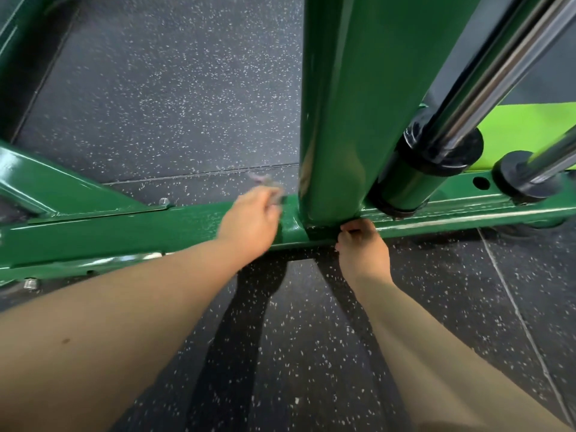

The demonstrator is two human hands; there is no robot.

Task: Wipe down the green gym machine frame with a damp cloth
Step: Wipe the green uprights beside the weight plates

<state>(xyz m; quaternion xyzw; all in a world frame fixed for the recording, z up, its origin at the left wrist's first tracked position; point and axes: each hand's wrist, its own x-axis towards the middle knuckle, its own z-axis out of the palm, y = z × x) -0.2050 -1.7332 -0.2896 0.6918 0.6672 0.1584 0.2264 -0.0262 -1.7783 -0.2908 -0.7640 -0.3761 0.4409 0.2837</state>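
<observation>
The green gym machine frame has a thick upright post (339, 120) standing on a low base beam (124, 235) that runs left to right. My left hand (252, 222) is on the beam just left of the post's foot, blurred, its fingers curled round a greyish cloth (265, 182) whose end sticks up behind it. My right hand (361, 247) is at the front right corner of the post's foot, fingers curled and pinching a dark strip (321, 232) that lies along the base of the post. It looks like the same cloth looped round the post, though most of it is hidden.
Chrome guide rods (486, 76) with black collars (442, 151) stand right of the post. A green diagonal brace (56, 185) joins the beam at left, with bolts nearby. Speckled black rubber floor (174, 98) surrounds the frame. A bright lime panel (526, 126) lies at the far right.
</observation>
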